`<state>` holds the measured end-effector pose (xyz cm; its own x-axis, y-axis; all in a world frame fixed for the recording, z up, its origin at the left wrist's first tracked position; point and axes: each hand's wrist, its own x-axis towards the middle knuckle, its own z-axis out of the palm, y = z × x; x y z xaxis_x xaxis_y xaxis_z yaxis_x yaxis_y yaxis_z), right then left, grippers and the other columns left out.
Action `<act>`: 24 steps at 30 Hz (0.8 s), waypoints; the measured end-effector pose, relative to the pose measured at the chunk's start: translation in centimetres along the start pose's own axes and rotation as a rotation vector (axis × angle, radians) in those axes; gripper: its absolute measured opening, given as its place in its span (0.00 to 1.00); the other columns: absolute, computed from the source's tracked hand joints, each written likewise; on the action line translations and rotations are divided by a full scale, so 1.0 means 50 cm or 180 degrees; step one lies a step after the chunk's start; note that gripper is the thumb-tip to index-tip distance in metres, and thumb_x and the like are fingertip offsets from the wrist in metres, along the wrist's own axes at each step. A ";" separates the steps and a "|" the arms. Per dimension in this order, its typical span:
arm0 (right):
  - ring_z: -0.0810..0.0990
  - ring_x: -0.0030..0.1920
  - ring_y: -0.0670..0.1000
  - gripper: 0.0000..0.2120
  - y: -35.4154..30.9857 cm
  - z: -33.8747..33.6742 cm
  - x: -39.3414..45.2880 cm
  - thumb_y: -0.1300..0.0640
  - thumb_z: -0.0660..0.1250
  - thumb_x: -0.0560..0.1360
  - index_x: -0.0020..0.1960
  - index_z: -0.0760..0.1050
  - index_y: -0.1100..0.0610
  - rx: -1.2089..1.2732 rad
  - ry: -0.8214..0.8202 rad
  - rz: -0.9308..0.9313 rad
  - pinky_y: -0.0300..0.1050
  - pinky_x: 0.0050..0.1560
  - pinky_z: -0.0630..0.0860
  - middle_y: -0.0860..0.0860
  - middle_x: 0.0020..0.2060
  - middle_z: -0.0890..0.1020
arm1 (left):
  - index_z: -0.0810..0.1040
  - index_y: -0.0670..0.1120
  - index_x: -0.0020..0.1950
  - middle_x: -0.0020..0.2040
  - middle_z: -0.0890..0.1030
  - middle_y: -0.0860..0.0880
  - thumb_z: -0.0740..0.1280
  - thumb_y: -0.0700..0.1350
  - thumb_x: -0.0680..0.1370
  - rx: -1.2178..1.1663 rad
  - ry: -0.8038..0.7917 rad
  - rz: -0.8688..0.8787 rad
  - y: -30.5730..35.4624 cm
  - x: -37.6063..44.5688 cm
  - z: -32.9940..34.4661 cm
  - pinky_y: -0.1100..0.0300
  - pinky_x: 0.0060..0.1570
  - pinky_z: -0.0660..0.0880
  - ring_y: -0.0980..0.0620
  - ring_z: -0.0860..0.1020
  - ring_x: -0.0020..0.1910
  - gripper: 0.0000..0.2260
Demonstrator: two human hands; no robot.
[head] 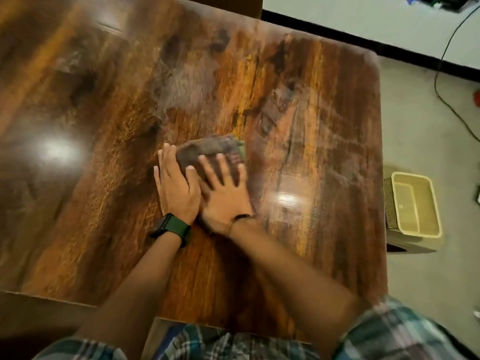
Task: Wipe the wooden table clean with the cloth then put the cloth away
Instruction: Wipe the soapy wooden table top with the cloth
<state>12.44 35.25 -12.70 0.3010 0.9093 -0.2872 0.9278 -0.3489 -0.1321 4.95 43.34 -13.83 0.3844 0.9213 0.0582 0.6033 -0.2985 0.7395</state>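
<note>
Risk: the cloth (211, 154) bunches or slips out from under the palms if pressure is uneven, leaving the hazy smears on the table (259, 74) unwiped. Cloth lies mid-table. Left hand (176, 188) and right hand (224, 193) are side by side, touching, fingers straight, pressing flat on it. Frame blurred.

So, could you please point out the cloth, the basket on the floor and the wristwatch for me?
cloth (207, 152): head view, on its folded top above the fingers.
basket (415, 203): head view, on its pale inner floor.
wristwatch (172, 228): head view, on its green strap.
</note>
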 end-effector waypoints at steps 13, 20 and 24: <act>0.40 0.76 0.51 0.28 0.442 -0.073 -0.010 0.39 0.39 0.75 0.75 0.44 0.39 0.0511 0.0298 0.2100 0.63 0.73 0.39 0.44 0.77 0.43 | 0.60 0.40 0.72 0.74 0.60 0.43 0.51 0.50 0.77 -0.0080 -0.0100 0.0057 -0.025 0.096 -0.005 0.57 0.72 0.43 0.46 0.55 0.74 0.25; 0.37 0.76 0.54 0.25 0.212 -0.098 0.222 0.41 0.39 0.79 0.76 0.41 0.40 0.0349 0.0365 0.1147 0.66 0.71 0.35 0.46 0.77 0.41 | 0.59 0.41 0.73 0.75 0.58 0.44 0.47 0.58 0.76 0.0036 -0.0061 0.0057 -0.014 0.099 0.003 0.59 0.72 0.40 0.53 0.50 0.74 0.31; 0.33 0.74 0.57 0.30 -0.041 -0.058 0.249 0.43 0.49 0.81 0.76 0.38 0.45 -0.0485 -0.0162 -0.1061 0.69 0.69 0.35 0.47 0.76 0.36 | 0.58 0.40 0.73 0.75 0.55 0.47 0.49 0.59 0.76 -0.0257 0.0340 -0.0137 -0.028 0.101 0.003 0.57 0.73 0.41 0.51 0.49 0.75 0.31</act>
<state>14.93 47.93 -13.24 -0.0311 0.9536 -0.2996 0.9964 0.0059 -0.0848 6.13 48.36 -14.66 0.2804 0.9554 0.0932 0.5577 -0.2412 0.7942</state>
